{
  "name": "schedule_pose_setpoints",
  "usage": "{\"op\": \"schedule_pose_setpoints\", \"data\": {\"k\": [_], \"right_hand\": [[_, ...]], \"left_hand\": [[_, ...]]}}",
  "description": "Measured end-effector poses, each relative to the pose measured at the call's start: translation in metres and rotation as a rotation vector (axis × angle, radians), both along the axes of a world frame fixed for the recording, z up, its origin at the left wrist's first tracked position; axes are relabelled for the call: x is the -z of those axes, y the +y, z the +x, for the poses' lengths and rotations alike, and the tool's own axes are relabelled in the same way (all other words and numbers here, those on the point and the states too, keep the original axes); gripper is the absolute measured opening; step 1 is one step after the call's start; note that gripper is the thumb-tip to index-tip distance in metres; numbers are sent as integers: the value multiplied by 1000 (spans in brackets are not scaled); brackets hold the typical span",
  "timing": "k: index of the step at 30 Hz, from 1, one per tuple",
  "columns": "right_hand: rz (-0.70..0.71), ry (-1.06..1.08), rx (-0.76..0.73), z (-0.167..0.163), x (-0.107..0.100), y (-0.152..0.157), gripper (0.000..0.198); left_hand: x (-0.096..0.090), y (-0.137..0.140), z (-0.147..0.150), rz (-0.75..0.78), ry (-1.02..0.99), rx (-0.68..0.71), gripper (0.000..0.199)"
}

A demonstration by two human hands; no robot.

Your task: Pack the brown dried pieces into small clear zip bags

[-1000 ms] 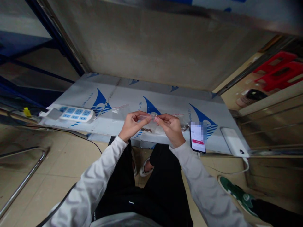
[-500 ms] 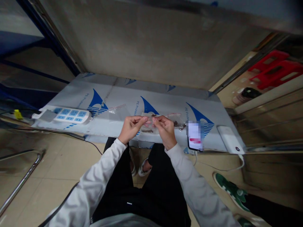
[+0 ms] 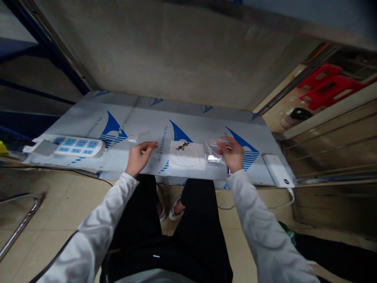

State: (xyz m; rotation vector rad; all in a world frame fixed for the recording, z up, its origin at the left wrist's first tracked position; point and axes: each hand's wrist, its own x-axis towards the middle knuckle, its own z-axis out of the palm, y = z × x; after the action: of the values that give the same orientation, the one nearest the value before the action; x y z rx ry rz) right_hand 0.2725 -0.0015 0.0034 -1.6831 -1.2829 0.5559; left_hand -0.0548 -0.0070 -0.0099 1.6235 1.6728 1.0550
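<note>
A white sheet lies flat near the table's front edge, with several small brown pieces at its top. To its left, my left hand hovers with thumb and fingertips pressed together; whether anything is between them I cannot make out. My right hand is at the right of the sheet, its thumb and fingers closed on the edge of a clear plastic bag. Another clear plastic wrapper lies just beyond my left hand.
The table wears a printed protective film. A white power strip sits at the left end, a white power bank with a cable at the right. A phone is mostly hidden by my right hand. Another person's dark trouser leg shows at lower right.
My hands, which were together over the white sheet, have separated to left and right. The brown pieces now lie uncovered on the sheet, and my right hand has reached the plastic bag.
</note>
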Motion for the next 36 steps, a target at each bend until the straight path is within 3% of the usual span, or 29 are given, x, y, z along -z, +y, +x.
{"op": "schedule_pose_setpoints", "data": {"k": [4, 9, 15, 22, 26, 32, 36], "right_hand": [[-91, -419, 6, 35, 23, 36, 27], [-51, -514, 58, 37, 34, 47, 36], [-4, -589, 98, 25, 32, 34, 38], [-80, -600, 86, 4, 30, 16, 40], [-31, -618, 56, -5, 28, 0, 34], [66, -644, 57, -13, 28, -8, 29], [81, -624, 40, -16, 26, -10, 28]], "left_hand": [[33, 14, -38, 12, 408, -283, 48], [55, 15, -55, -78, 692, -444, 64], [53, 22, -54, -141, 704, -487, 60], [55, 45, -48, -159, 700, -493, 57], [55, 51, -49, -238, 676, -505, 50], [55, 55, -64, -331, 481, -394, 41], [51, 55, -75, -294, 330, -383, 35]]}}
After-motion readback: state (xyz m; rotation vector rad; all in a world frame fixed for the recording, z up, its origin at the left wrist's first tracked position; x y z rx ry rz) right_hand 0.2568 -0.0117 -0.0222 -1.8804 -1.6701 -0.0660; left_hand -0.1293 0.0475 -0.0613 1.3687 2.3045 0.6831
